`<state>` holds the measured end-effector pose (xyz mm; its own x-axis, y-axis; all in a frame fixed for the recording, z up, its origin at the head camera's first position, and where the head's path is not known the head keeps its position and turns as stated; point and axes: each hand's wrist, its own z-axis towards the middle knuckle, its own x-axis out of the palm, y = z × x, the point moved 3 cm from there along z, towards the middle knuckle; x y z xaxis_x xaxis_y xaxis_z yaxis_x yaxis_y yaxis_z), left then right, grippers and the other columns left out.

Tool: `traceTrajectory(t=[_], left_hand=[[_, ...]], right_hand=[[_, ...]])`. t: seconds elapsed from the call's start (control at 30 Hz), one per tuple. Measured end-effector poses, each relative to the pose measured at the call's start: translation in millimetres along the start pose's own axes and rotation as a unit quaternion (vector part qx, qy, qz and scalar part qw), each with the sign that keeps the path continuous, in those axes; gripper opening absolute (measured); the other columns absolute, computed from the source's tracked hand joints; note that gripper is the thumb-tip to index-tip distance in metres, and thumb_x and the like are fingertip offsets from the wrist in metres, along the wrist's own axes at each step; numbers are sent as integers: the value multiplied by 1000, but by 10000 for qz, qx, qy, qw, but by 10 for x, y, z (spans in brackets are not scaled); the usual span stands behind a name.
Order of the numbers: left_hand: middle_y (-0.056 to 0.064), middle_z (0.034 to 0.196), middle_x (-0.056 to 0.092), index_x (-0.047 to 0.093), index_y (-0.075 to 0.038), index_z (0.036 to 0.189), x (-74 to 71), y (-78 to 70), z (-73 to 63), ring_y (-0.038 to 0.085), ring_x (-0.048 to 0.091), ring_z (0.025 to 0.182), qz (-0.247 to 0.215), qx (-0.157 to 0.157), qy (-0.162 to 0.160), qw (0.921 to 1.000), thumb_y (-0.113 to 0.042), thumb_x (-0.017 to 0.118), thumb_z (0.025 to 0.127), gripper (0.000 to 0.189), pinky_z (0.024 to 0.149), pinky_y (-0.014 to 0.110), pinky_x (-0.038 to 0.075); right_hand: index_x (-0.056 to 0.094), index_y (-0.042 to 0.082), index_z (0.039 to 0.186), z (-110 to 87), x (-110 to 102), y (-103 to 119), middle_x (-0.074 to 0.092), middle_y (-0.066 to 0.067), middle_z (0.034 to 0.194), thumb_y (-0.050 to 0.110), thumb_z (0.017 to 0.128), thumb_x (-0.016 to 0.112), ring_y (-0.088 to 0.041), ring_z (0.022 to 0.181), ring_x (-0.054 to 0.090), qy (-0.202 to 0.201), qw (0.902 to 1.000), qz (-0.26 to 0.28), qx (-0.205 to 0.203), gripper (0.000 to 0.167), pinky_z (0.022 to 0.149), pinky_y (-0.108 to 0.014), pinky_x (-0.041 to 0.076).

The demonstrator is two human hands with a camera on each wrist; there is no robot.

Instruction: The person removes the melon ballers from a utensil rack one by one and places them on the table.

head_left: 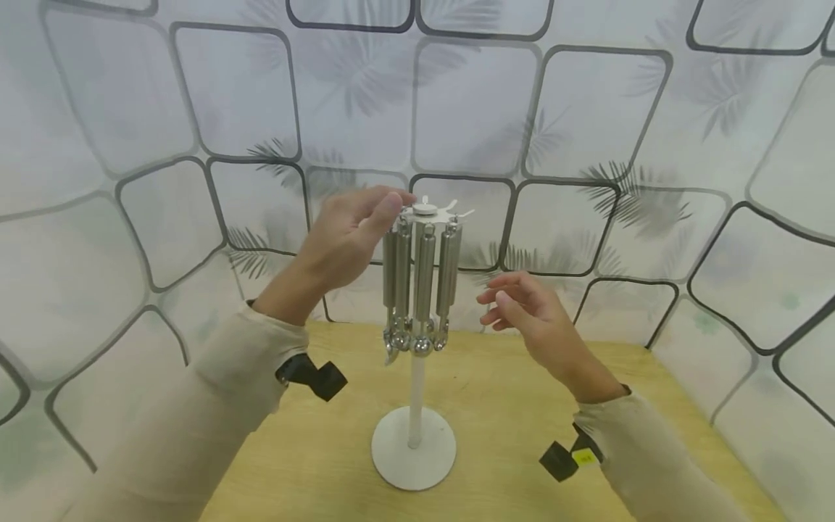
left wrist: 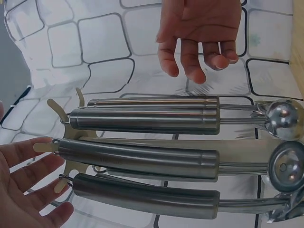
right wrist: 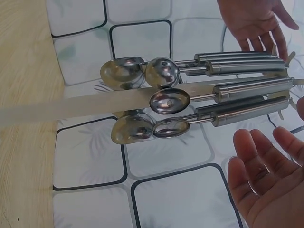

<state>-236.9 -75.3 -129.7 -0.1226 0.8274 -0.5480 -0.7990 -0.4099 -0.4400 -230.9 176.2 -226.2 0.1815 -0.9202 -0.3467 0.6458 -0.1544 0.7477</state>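
A white stand (head_left: 414, 399) with a round base rises from the table. Several metal scoops (head_left: 425, 272) hang by their handles from the hooks of its white top (head_left: 425, 210), bowls downward. My left hand (head_left: 349, 239) is at the upper left of the stand, fingers extended right at the hooks. In the left wrist view its fingertips (left wrist: 35, 147) lie at one hook, beside the handle ends. To the right of the scoops my right hand (head_left: 531, 315) hovers with loosely bent fingers, holding nothing. Round, shallow scoop bowls (right wrist: 169, 101) show in the right wrist view.
The stand's white base (head_left: 433, 467) rests on a light wooden table (head_left: 509, 435). Patterned cloth walls (head_left: 476, 109) with dark rounded squares and leaf prints enclose the table at the back and sides. A black wrist camera (head_left: 329, 380) sits on the left sleeve.
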Motion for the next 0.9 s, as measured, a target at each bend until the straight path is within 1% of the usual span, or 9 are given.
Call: traceTrajectory(t=[0.13,0.23,0.3,0.33,0.47,0.53,0.63,0.77,0.9], left_hand=[[11,119,65,64,-1,123,35,-8,5,25,58,111,-7,28,53,10000,-28,36,101,44,96,43,42],[10,119,66,65,-2,122,57,-18,22,23,59,110,22,30,67,10000,-29,37,101,44,94,42,43],[10,116,67,65,-2,121,66,-15,35,22,59,106,69,37,49,10000,-29,37,100,44,91,41,44],[10,117,66,66,-3,121,67,-13,39,22,60,105,110,32,34,9999,-30,37,100,45,91,40,44],[9,118,66,66,-4,121,77,-3,62,22,60,107,245,41,44,9997,-31,36,100,45,92,40,44],[10,120,66,66,-3,121,88,1,75,23,60,110,269,64,43,9996,-29,37,100,44,95,40,43],[11,120,66,66,-2,119,109,10,91,24,59,110,138,45,10,9999,-28,36,100,44,96,40,43],[11,115,67,68,-1,115,128,10,92,25,60,106,-111,-1,-92,9999,-29,33,100,47,93,41,43],[13,114,68,69,1,111,146,-8,83,27,61,105,-91,152,-154,9997,-27,29,100,50,92,42,42]], right_hand=[[50,-9,120,27,65,9,64,-9,105,8,102,44,-17,86,66,56,9999,-115,38,26,75,-31,54],[50,-9,121,49,86,27,63,-14,107,9,103,43,-17,86,66,76,9999,-128,61,26,75,-31,54],[50,-8,121,70,103,31,63,-16,108,9,103,43,-17,86,66,111,9999,-103,83,26,75,-32,54],[50,-8,121,80,116,31,63,-17,108,9,103,43,-17,86,66,125,9998,-79,93,26,75,-33,54],[50,-9,120,120,176,29,63,-19,108,7,102,43,-18,86,66,138,9999,30,84,25,75,-33,54],[50,-9,120,135,201,38,63,-21,108,7,102,43,-18,87,66,140,9999,55,66,25,76,-34,54],[51,-9,121,160,223,51,62,-24,109,8,102,43,-18,87,66,162,9998,29,54,26,76,-35,54],[51,-10,122,188,251,56,62,-25,110,7,102,43,-18,86,66,191,9998,5,48,28,75,-34,54],[50,-12,123,206,295,51,62,-25,109,6,101,44,-17,85,66,191,9998,57,55,29,75,-34,54]])
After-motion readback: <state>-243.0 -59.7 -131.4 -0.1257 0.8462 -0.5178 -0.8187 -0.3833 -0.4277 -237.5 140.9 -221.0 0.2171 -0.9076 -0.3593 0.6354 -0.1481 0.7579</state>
